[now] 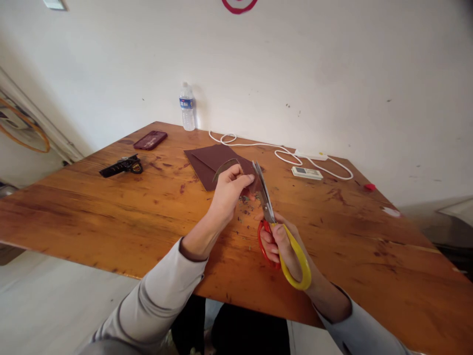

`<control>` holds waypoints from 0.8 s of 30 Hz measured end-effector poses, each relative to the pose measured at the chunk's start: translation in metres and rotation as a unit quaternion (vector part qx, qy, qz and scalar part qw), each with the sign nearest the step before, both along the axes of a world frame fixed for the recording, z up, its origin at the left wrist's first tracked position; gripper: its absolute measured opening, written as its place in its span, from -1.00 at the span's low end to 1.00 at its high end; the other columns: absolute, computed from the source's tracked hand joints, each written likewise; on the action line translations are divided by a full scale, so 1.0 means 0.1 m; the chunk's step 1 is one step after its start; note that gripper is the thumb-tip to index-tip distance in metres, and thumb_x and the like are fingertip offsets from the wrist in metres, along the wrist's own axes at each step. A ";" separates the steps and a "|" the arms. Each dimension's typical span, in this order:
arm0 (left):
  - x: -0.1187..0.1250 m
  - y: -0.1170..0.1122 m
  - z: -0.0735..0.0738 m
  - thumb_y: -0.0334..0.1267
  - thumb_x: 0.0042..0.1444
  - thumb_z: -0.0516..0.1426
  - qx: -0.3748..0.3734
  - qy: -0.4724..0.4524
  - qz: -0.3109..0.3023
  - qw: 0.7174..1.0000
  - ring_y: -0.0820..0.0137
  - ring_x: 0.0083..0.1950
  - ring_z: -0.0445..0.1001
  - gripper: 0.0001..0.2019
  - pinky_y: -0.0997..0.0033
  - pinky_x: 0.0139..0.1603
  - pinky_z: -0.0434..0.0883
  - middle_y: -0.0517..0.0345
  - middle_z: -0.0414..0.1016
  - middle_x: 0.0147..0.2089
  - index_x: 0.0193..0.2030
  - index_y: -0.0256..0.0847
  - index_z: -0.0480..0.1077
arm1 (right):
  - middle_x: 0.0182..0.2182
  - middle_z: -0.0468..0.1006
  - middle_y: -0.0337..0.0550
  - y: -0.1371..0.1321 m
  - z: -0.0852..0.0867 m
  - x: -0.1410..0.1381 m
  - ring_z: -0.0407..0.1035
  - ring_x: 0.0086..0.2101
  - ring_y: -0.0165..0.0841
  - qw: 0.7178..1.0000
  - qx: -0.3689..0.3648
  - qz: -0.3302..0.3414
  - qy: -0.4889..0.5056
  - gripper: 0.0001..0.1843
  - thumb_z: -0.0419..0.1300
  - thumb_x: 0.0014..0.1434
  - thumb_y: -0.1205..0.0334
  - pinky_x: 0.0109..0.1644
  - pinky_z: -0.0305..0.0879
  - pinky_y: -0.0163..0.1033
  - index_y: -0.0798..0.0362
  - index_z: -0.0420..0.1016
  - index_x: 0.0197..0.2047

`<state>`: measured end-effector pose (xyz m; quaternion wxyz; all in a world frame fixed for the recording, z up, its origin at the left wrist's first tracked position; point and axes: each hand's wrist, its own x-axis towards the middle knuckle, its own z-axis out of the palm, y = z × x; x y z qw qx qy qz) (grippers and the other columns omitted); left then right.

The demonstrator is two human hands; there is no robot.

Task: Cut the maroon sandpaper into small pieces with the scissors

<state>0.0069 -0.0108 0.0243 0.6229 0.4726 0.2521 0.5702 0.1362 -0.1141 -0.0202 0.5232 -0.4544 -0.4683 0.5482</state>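
Observation:
My left hand (231, 190) is closed in a pinch on a thin, curved, brownish piece (226, 166), whose arc shows behind the fingers; its material is unclear. My right hand (284, 241) grips a pair of scissors (268, 209) by one red and one yellow handle loop. The scissor blades point up and away, slightly apart, just right of my left fingertips. Dark red-brown sheets (201, 170) lie on the table beyond my left hand, partly covered by it. Small scraps (244, 209) are scattered on the wood below the fingers.
On the wooden table (148, 222), a dark red phone (151, 140) and a black object (120, 166) lie at left. A water bottle (187, 107) stands by the wall. A white cable (254, 144), a power strip (311, 155) and a white remote-like device (307, 173) are at back right.

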 end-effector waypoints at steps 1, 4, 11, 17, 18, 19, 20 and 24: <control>0.00 -0.01 0.00 -0.30 -0.08 0.22 -0.003 0.005 0.004 1.000 0.52 -0.54 0.29 -0.83 0.50 -0.54 0.31 0.29 0.31 -0.56 -0.52 -0.18 0.26 | -0.55 0.18 -0.44 0.01 0.00 0.00 -0.04 -0.65 -0.55 1.000 0.004 -0.005 -0.002 -0.34 0.26 0.06 -0.42 -0.70 0.00 -0.46 -0.01 0.39 -0.10; 0.02 -0.04 -0.02 -0.31 -0.09 0.24 -0.010 0.032 0.003 0.999 0.53 -0.54 0.29 -0.78 0.49 -0.51 0.32 0.29 0.30 -0.57 -0.57 -0.19 0.25 | -0.56 0.19 -0.44 0.04 0.00 -0.01 -0.01 -0.65 -0.52 0.999 0.026 -0.030 -0.007 -0.43 0.24 0.14 -0.35 -0.69 0.03 -0.42 -0.02 0.36 -0.10; 0.08 -0.15 -0.16 -0.33 -0.10 0.25 -0.048 0.095 -0.123 0.987 0.52 -0.53 0.36 -0.91 0.48 -0.47 0.32 0.17 0.47 -0.52 -0.51 -0.26 0.43 | -0.60 0.27 -0.48 0.19 -0.06 0.03 0.13 -0.67 -0.47 0.987 0.115 -0.107 0.029 -0.68 0.27 0.24 -0.02 -0.62 0.15 -0.35 -0.06 0.28 -0.09; 0.08 -0.22 -0.29 -0.24 -0.06 0.27 -0.108 0.080 -0.223 0.966 0.39 -0.58 0.47 -0.84 0.45 -0.53 0.28 0.08 0.51 -0.54 -0.46 -0.24 0.40 | -0.61 0.35 -0.51 0.25 -0.05 0.02 0.17 -0.72 -0.50 0.987 0.097 -0.124 0.038 -0.67 0.27 0.12 0.18 -0.66 0.20 -0.36 -0.06 0.26 -0.08; 0.08 -0.22 -0.30 -0.20 -0.05 0.28 -0.117 0.079 -0.218 0.966 0.39 -0.58 0.47 -0.82 0.45 -0.53 0.28 0.08 0.52 -0.53 -0.43 -0.24 0.40 | -0.62 0.34 -0.52 0.26 -0.06 0.01 0.16 -0.74 -0.51 0.988 0.093 -0.121 0.036 -0.68 0.26 0.12 0.19 -0.67 0.18 -0.37 -0.06 0.26 -0.09; 0.09 -0.22 -0.31 -0.15 -0.03 0.29 -0.128 0.076 -0.204 0.968 0.40 -0.58 0.47 -0.78 0.46 -0.54 0.29 0.10 0.52 -0.52 -0.41 -0.23 0.39 | -0.63 0.34 -0.53 0.26 -0.07 0.01 0.15 -0.74 -0.51 0.988 0.090 -0.117 0.033 -0.69 0.25 0.12 0.21 -0.68 0.17 -0.38 -0.05 0.26 -0.09; 0.09 -0.21 -0.31 -0.09 -0.01 0.29 -0.140 0.070 -0.183 0.970 0.41 -0.57 0.46 -0.74 0.46 -0.54 0.30 0.11 0.51 -0.50 -0.40 -0.22 0.38 | -0.64 0.33 -0.54 0.25 -0.08 0.01 0.14 -0.75 -0.52 0.989 0.086 -0.112 0.031 -0.70 0.24 0.12 0.22 -0.68 0.17 -0.38 -0.05 0.26 -0.09; 0.08 -0.17 -0.30 -0.03 0.04 0.27 -0.163 0.033 -0.090 0.982 0.44 -0.47 0.45 -0.71 0.48 -0.49 0.32 0.18 0.47 -0.45 -0.38 -0.19 0.33 | -0.62 0.32 -0.53 0.22 -0.13 0.02 0.13 -0.74 -0.53 0.995 0.058 -0.080 0.014 -0.71 0.22 0.12 0.24 -0.67 0.16 -0.39 -0.04 0.26 -0.09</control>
